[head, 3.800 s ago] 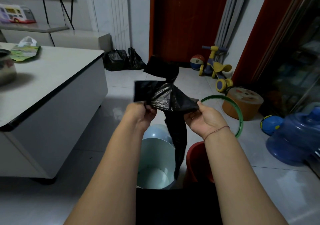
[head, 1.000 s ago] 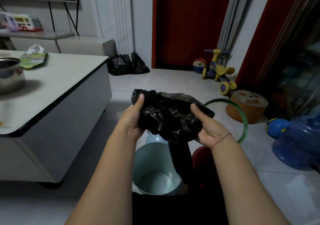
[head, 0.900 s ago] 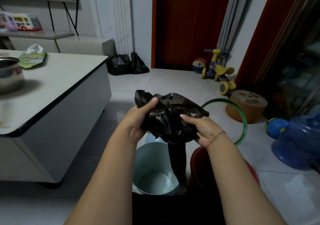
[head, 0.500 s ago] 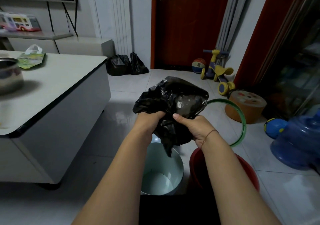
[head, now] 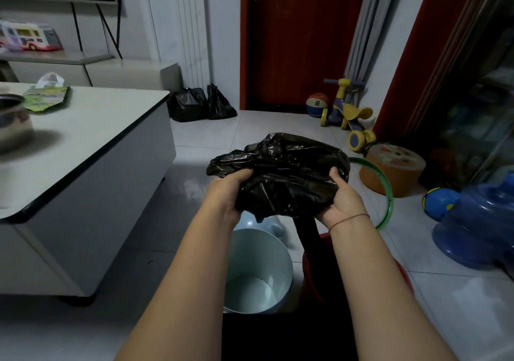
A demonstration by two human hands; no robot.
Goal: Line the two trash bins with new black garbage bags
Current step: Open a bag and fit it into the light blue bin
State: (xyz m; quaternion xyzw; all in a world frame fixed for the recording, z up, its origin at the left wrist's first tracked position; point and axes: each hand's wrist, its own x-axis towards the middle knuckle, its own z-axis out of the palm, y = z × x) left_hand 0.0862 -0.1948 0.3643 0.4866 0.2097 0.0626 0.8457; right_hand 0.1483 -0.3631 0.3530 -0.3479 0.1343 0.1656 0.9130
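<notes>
Left hand (head: 226,193) and right hand (head: 343,198) are each gripping the bunched black garbage bag (head: 281,177) above the pale blue bin (head: 257,271) — opening step; next, finding the mouth and lowering it in.

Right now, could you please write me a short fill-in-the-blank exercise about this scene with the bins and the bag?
1. Both the left hand and the right hand grip a crumpled ___ plastic garbage bag.
2. The pale blue round bin below the bag holds ___ liner.
3. The bin right of the pale blue one is ___ in colour.

Missing words: black; no; red
</notes>
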